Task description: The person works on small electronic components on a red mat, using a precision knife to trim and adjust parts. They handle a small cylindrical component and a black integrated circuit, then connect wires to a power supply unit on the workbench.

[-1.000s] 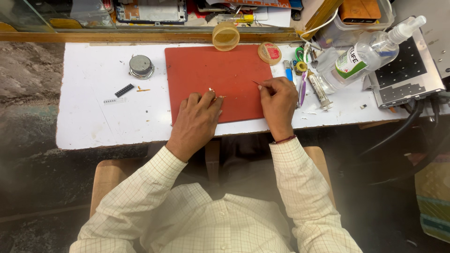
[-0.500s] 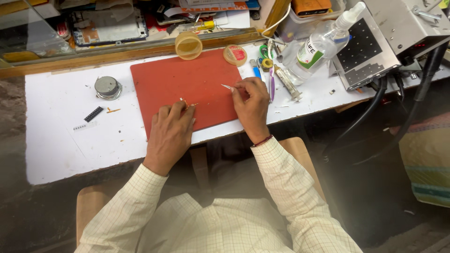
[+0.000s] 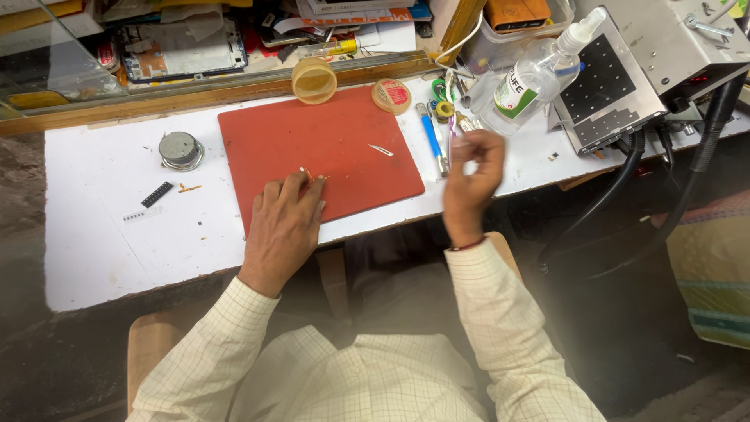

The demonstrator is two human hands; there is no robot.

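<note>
Left hand [image 3: 285,223] pinches a tiny orange part [image 3: 306,175] at its fingertips, pressed onto the red mat [image 3: 344,137]. Right hand [image 3: 471,176] hangs at 3 o'clock off the mat, fingers loosely curled, holding nothing visible. Small metal strip [image 3: 381,149] lies on the mat at 1 o'clock from the left hand.

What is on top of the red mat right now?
On the red mat the left hand pins a tiny part; a small metal piece lies apart. Anything under the palm is hidden.
</note>
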